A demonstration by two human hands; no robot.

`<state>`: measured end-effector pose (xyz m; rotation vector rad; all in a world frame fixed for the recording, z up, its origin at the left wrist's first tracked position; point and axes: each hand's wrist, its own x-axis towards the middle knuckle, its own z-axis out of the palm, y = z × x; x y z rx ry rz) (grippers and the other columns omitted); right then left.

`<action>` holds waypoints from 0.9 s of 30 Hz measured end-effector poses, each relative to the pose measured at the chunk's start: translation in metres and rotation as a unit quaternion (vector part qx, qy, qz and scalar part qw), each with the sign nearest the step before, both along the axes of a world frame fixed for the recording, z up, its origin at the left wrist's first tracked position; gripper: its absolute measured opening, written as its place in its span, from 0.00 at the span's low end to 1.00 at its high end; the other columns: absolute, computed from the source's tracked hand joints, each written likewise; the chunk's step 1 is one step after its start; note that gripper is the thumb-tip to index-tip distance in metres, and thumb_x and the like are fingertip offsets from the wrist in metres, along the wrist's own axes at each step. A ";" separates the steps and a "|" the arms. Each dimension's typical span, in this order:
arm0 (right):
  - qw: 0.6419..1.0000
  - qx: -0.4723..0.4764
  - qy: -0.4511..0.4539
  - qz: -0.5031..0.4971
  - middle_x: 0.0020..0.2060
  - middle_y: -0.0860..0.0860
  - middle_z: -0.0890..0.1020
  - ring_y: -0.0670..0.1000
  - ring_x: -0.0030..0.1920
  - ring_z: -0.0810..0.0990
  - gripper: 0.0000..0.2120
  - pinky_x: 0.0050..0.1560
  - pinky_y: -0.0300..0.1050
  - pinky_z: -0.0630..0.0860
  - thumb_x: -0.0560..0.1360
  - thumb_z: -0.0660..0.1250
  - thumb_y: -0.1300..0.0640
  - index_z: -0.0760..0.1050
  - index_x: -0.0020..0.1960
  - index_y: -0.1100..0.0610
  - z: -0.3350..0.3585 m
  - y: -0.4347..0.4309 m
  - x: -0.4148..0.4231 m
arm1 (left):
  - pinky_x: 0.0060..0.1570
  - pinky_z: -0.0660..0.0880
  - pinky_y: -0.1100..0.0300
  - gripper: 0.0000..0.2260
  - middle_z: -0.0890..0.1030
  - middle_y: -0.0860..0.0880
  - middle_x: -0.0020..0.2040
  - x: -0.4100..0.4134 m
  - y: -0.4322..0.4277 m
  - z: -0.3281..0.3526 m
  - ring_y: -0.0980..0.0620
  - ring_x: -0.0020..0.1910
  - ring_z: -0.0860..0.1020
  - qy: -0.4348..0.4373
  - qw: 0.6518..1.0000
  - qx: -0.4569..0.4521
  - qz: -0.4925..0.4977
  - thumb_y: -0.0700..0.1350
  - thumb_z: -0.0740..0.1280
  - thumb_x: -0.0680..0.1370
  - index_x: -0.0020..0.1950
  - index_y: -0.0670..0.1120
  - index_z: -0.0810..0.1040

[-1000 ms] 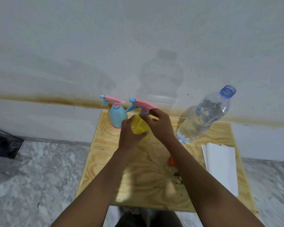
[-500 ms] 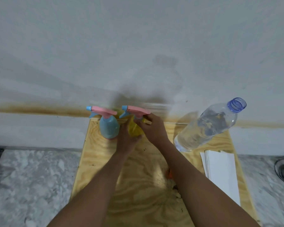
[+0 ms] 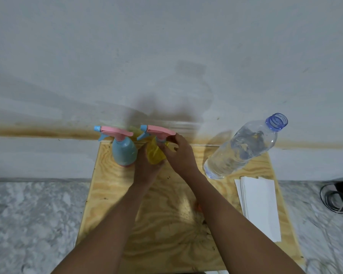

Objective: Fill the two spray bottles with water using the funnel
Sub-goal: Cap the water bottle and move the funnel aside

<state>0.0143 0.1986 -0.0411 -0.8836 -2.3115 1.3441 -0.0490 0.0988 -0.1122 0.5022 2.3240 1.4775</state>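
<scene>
Shut off behind by the wall [image 3: 166,56], hard against the far edge of the table [image 3: 111,194]. Crowded along that edge: blue spray bottle [image 3: 125,153] at far left, yellow spray bottle [image 3: 153,155] just beside it, gripped by left hand [image 3: 145,169] and right hand [image 3: 180,155]. Hardly any gap between the two. Wider room between right hand and the tall uncapped water bottle [image 3: 240,151]. Blocked at near right by a stack of white paper [image 3: 259,202]. Bare wood at near left and between the forearms.
</scene>
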 end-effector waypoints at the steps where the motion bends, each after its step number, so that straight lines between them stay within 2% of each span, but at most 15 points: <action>1: 1.000 -0.002 0.000 0.010 0.56 0.44 0.82 0.42 0.57 0.79 0.20 0.57 0.46 0.78 0.74 0.71 0.45 0.76 0.63 0.51 0.002 0.001 0.003 | 0.60 0.73 0.57 0.31 0.78 0.47 0.62 0.000 0.000 -0.001 0.50 0.62 0.76 0.001 1.000 0.003 0.000 0.45 0.79 0.69 0.68 0.45 0.71; 6: 0.999 0.000 -0.004 0.035 0.57 0.46 0.82 0.43 0.57 0.80 0.20 0.58 0.45 0.78 0.76 0.71 0.48 0.76 0.65 0.53 0.014 0.006 0.018 | 0.61 0.73 0.55 0.32 0.78 0.47 0.62 0.004 0.000 0.002 0.49 0.62 0.76 -0.001 1.000 -0.001 0.000 0.45 0.79 0.68 0.69 0.46 0.70; 10: 0.999 -0.012 0.007 0.046 0.53 0.42 0.82 0.41 0.52 0.81 0.16 0.54 0.43 0.79 0.77 0.70 0.51 0.77 0.64 0.51 0.028 0.006 0.038 | 0.61 0.77 0.47 0.36 0.79 0.51 0.60 0.002 -0.003 0.004 0.51 0.60 0.78 -0.018 1.000 0.006 -0.019 0.56 0.78 0.61 0.66 0.51 0.71; 12: 0.999 0.003 0.004 0.053 0.52 0.42 0.82 0.40 0.50 0.81 0.13 0.54 0.43 0.79 0.77 0.69 0.53 0.78 0.61 0.51 0.034 0.005 0.055 | 0.60 0.77 0.46 0.37 0.79 0.50 0.60 0.004 -0.006 0.007 0.51 0.59 0.78 -0.017 1.000 0.009 -0.012 0.55 0.79 0.60 0.66 0.50 0.71; 16: 0.998 0.041 0.004 0.052 0.49 0.40 0.82 0.41 0.49 0.81 0.09 0.51 0.43 0.80 0.78 0.68 0.54 0.80 0.58 0.49 0.042 0.006 0.102 | 0.64 0.73 0.47 0.40 0.74 0.44 0.64 0.029 -0.018 0.020 0.46 0.65 0.74 -0.014 0.999 0.012 0.037 0.57 0.79 0.64 0.70 0.45 0.68; 18: 0.998 0.060 0.003 0.026 0.47 0.39 0.82 0.42 0.46 0.81 0.09 0.49 0.42 0.80 0.78 0.69 0.56 0.81 0.57 0.50 0.041 0.010 0.132 | 0.66 0.70 0.52 0.36 0.72 0.42 0.66 0.058 -0.025 0.030 0.44 0.67 0.72 0.009 0.997 0.010 0.078 0.53 0.78 0.69 0.72 0.43 0.68; 21: 0.996 0.087 -0.004 -0.020 0.46 0.40 0.83 0.43 0.44 0.81 0.08 0.46 0.40 0.79 0.77 0.69 0.57 0.81 0.55 0.49 0.037 0.018 0.179 | 0.61 0.75 0.49 0.33 0.73 0.43 0.63 0.110 -0.027 0.053 0.44 0.62 0.75 0.046 0.991 0.035 0.122 0.61 0.69 0.70 0.69 0.43 0.72; 24: 0.993 0.094 -0.053 -0.047 0.45 0.40 0.82 0.42 0.43 0.80 0.07 0.46 0.40 0.78 0.77 0.68 0.55 0.81 0.55 0.48 0.027 0.032 0.220 | 0.56 0.77 0.47 0.31 0.74 0.47 0.60 0.138 -0.009 0.076 0.47 0.57 0.76 0.091 0.992 0.060 0.062 0.62 0.68 0.71 0.67 0.44 0.73; 27: 0.988 0.074 -0.127 -0.054 0.45 0.40 0.80 0.42 0.43 0.79 0.09 0.48 0.43 0.78 0.77 0.68 0.52 0.80 0.56 0.50 0.007 0.049 0.251 | 0.56 0.75 0.56 0.31 0.71 0.50 0.63 0.151 0.027 0.114 0.51 0.60 0.74 0.107 0.990 0.084 -0.042 0.56 0.74 0.72 0.71 0.46 0.70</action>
